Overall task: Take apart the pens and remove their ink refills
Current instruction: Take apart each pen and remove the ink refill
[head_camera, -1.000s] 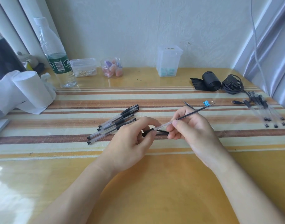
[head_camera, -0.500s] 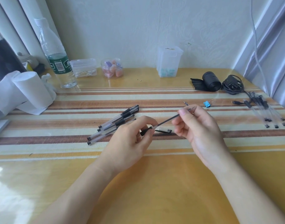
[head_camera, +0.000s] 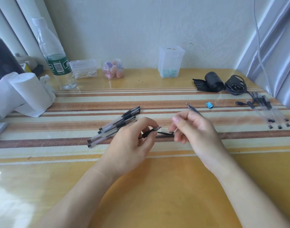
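My left hand (head_camera: 132, 142) pinches a short black pen grip section (head_camera: 149, 132) whose clear pointed tip faces right. My right hand (head_camera: 197, 130) hovers just right of it, fingers loosely apart and blurred, with no refill visible in it. A clear pen cap (head_camera: 165, 132) with a black clip lies on the table between the two hands. Thin dark ink refills (head_camera: 192, 108) stick out from behind my right hand. Several whole black pens (head_camera: 114, 127) lie in a pile left of my left hand. Empty clear barrels (head_camera: 271, 111) lie at the far right.
A blue binder clip (head_camera: 210, 104) sits beyond the refills. A water bottle (head_camera: 57, 63), paper roll (head_camera: 25, 91), small plastic containers (head_camera: 84, 69), a tall clear box (head_camera: 171, 61), a black roll (head_camera: 213, 81) and a coiled charger cable (head_camera: 234, 84) line the back of the table.
My right hand drew the refill out toward the right, then came back left with no refill seen in it. My left hand stayed put with the grip section.
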